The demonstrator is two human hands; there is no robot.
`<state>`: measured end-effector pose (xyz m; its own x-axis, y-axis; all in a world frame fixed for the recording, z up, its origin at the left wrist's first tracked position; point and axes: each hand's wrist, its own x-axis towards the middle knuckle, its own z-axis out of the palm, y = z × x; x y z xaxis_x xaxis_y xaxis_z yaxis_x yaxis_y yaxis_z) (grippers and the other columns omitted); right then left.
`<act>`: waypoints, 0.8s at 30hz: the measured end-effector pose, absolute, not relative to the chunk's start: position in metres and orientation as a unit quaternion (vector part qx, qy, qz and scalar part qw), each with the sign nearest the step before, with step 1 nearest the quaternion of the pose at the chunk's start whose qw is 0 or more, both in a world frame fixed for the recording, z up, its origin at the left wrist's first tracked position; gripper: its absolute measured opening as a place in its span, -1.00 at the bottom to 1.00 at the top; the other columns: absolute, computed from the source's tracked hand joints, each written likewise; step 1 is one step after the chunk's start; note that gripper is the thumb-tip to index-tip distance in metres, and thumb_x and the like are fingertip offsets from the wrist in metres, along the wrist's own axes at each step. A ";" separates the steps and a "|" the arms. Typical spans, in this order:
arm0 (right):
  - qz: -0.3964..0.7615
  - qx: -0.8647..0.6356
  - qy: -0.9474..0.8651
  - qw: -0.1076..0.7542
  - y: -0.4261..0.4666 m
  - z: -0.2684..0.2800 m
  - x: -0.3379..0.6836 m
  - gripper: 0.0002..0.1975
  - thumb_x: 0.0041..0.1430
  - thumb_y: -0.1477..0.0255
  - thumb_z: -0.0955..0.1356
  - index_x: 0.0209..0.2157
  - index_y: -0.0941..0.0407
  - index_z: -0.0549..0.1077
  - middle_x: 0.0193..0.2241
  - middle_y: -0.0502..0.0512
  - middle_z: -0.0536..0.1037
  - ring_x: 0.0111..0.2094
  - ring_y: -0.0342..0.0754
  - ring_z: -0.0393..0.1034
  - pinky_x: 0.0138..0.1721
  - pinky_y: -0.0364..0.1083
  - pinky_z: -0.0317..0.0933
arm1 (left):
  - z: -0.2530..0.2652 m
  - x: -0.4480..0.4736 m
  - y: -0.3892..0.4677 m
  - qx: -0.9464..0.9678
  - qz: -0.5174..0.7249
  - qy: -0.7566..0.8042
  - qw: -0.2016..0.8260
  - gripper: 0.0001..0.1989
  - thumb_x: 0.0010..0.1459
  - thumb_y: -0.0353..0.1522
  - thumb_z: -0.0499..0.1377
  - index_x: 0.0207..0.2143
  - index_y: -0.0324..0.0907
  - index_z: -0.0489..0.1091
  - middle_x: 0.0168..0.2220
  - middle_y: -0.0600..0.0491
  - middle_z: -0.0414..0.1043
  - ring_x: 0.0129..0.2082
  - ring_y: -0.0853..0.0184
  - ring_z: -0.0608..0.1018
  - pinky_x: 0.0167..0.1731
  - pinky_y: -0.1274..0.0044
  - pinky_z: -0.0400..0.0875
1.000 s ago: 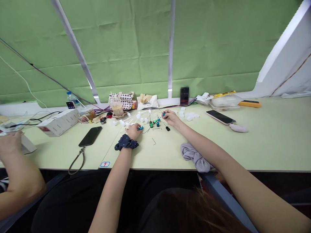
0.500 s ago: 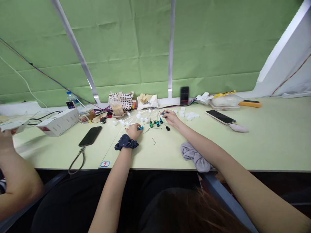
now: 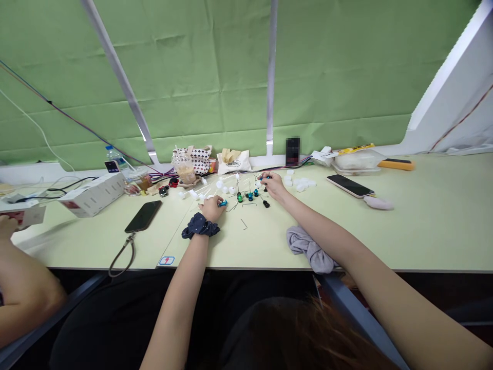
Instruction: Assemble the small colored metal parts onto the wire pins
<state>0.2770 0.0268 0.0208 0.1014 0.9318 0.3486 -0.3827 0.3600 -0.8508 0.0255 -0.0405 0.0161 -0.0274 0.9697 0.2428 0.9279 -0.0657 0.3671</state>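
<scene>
My left hand [image 3: 211,209], with a dark scrunchie [image 3: 200,226] on the wrist, rests on the table, its fingers closed around a small shiny blue piece [image 3: 222,203]. My right hand [image 3: 273,186] is pinched on a small dark blue piece [image 3: 265,178], partly hidden by the fingers. Between the hands stand several small round-based pieces with thin upright stems, among them a green one [image 3: 240,197] and a blue one [image 3: 250,196]. A black piece [image 3: 266,204] lies to their right. Nearer me is a thin L-shaped metal rod [image 3: 244,224].
White caps [image 3: 304,184] lie scattered behind both hands. A drink cup [image 3: 187,172] stands at the back. Phones [image 3: 143,217] lie at either side, and a grey scrunchie [image 3: 308,247] sits under my right forearm. Another person's arm [image 3: 26,288] is at far left, beside a white box [image 3: 94,194].
My right hand has shifted slightly right and towards the back with its dark blue piece. My left hand stays put. The other person's hand at left has moved lower.
</scene>
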 end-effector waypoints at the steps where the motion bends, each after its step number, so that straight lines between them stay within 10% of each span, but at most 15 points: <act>1: 0.486 -0.290 -0.461 0.684 0.026 0.022 0.277 -0.81 -0.38 0.58 0.35 -0.62 0.14 0.24 -0.47 -0.02 0.38 -0.34 -0.12 0.32 -0.40 -0.18 0.10 | 0.016 0.026 -0.041 0.695 0.221 0.683 0.047 -0.73 0.02 -0.28 0.21 -0.18 -0.09 0.43 -0.15 -0.03 0.49 -0.06 0.09 0.37 -0.13 0.31 0.13; 17: 0.651 -0.152 -0.498 0.552 -0.010 0.055 0.262 -0.82 -0.20 0.65 0.39 -0.50 0.16 0.34 -0.34 0.01 0.45 -0.35 -0.20 0.34 -0.37 -0.20 0.21 | 0.010 0.027 -0.037 0.697 0.299 0.652 0.012 -0.61 -0.08 -0.27 0.23 -0.13 -0.07 0.38 -0.12 -0.06 0.40 -0.01 0.01 0.30 -0.11 0.24 0.17; 24: 0.685 -0.210 -0.540 0.441 -0.016 0.043 0.241 -0.84 -0.11 0.58 0.43 -0.44 0.19 0.38 -0.54 0.01 0.45 -0.49 -0.18 0.35 -0.46 -0.19 0.22 | 0.024 0.038 -0.046 0.734 0.474 0.475 -0.105 -0.13 -0.14 -0.30 0.24 0.23 -0.17 -0.04 0.14 -0.15 0.11 0.14 0.04 0.21 0.08 0.25 0.13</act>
